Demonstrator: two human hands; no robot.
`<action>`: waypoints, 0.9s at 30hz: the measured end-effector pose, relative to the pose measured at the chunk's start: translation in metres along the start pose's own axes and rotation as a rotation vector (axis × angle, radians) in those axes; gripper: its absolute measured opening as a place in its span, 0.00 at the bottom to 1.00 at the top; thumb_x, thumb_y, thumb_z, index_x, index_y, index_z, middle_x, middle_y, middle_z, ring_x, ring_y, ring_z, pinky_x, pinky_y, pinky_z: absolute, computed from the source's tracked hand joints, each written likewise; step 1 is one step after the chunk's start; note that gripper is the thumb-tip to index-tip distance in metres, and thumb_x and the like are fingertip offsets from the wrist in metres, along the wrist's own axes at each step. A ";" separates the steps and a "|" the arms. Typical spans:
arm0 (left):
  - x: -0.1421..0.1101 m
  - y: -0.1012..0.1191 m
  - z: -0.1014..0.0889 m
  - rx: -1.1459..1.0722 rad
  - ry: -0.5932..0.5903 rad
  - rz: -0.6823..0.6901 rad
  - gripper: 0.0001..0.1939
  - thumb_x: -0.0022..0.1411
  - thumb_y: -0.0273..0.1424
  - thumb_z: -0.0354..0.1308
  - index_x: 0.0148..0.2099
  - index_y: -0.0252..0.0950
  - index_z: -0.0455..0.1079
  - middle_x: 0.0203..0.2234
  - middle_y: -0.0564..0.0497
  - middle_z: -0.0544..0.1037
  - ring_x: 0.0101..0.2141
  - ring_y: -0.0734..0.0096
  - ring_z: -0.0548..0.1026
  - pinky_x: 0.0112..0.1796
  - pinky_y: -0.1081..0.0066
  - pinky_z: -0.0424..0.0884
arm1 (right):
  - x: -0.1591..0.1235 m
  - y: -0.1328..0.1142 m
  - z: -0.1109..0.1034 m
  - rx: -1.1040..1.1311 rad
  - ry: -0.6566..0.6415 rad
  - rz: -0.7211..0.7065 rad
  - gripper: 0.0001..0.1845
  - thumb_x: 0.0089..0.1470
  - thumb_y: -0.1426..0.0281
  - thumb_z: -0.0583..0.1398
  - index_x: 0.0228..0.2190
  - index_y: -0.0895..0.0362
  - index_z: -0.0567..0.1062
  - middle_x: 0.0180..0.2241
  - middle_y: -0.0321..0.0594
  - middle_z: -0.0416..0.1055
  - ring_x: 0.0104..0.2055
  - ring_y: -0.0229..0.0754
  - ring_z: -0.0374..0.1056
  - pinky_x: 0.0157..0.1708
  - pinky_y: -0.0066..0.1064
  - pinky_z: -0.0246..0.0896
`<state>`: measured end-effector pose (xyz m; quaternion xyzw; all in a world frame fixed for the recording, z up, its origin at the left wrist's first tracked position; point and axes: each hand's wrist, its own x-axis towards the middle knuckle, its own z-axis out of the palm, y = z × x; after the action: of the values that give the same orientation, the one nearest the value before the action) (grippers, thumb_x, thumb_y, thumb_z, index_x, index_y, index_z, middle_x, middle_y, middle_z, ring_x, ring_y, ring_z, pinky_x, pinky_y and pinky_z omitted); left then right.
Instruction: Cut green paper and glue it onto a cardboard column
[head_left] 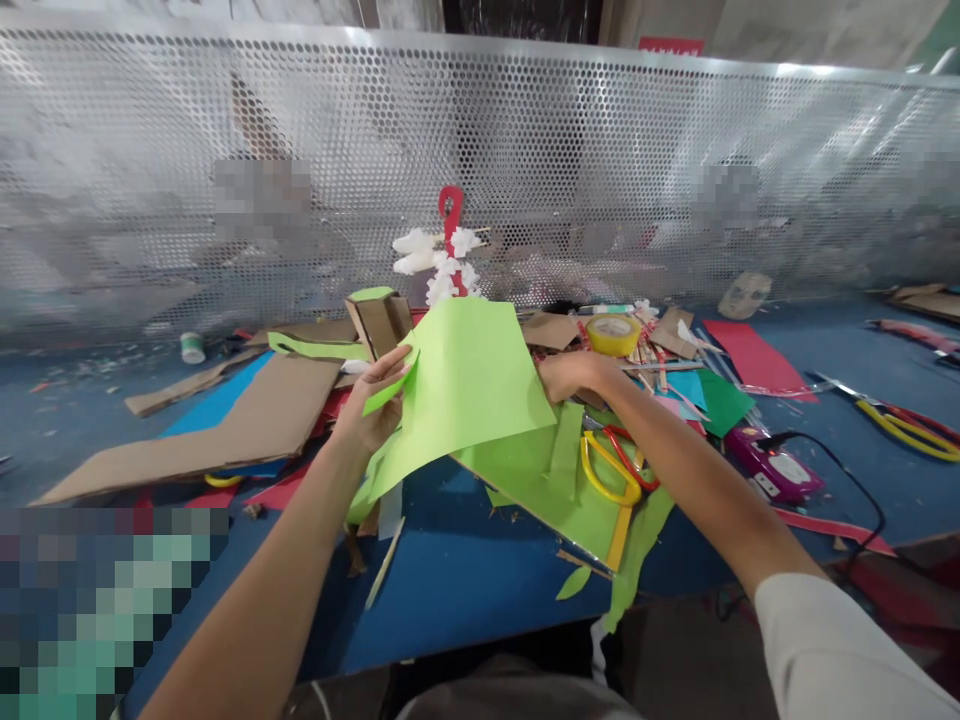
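Note:
A sheet of light green paper (469, 380) hangs raised and slightly curved above the table. My left hand (375, 410) grips its left edge between thumb and fingers, and a narrow folded flap of the same green shows in that grip. At the sheet's right edge is my right hand (570, 376), wrist bent; its fingers are mostly hidden. Under the sheet lies a larger green-covered board (525, 480). On that board, close to my right forearm, rest yellow-and-red-handled scissors (611, 480). A cardboard box with a green top (379, 318) stands just beyond my left hand.
Cut cardboard (210, 415) spreads over the left side. A tape roll (613, 334) sits behind my right hand. Further right are a purple power strip (772, 465) with a cable and another pair of scissors (900, 415). A perforated metal screen (525, 150) bounds the blue table's back.

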<state>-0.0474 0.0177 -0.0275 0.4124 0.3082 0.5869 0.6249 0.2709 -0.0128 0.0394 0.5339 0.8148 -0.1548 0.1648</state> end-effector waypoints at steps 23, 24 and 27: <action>-0.002 -0.008 0.001 -0.025 -0.028 -0.039 0.24 0.50 0.23 0.76 0.51 0.34 0.80 0.40 0.47 0.87 0.35 0.73 0.84 0.38 0.79 0.80 | -0.018 -0.016 -0.003 -0.122 -0.226 0.063 0.26 0.37 0.68 0.79 0.41 0.60 0.84 0.36 0.43 0.80 0.40 0.52 0.76 0.40 0.37 0.66; -0.003 -0.007 0.002 -0.033 -0.027 -0.040 0.24 0.50 0.22 0.76 0.51 0.34 0.81 0.40 0.47 0.87 0.34 0.73 0.84 0.37 0.79 0.79 | -0.016 -0.017 -0.002 -0.126 -0.237 0.071 0.23 0.37 0.69 0.78 0.38 0.60 0.84 0.34 0.41 0.79 0.38 0.51 0.76 0.38 0.36 0.66; -0.003 -0.005 0.004 -0.069 -0.022 -0.046 0.23 0.49 0.21 0.76 0.49 0.34 0.81 0.37 0.49 0.87 0.31 0.76 0.83 0.34 0.82 0.78 | -0.013 -0.012 -0.003 -0.050 -0.196 0.034 0.14 0.39 0.67 0.77 0.29 0.59 0.83 0.26 0.38 0.77 0.32 0.46 0.73 0.34 0.33 0.64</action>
<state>-0.0422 0.0143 -0.0303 0.3898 0.2906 0.5781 0.6553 0.2649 -0.0268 0.0483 0.5256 0.7892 -0.1832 0.2595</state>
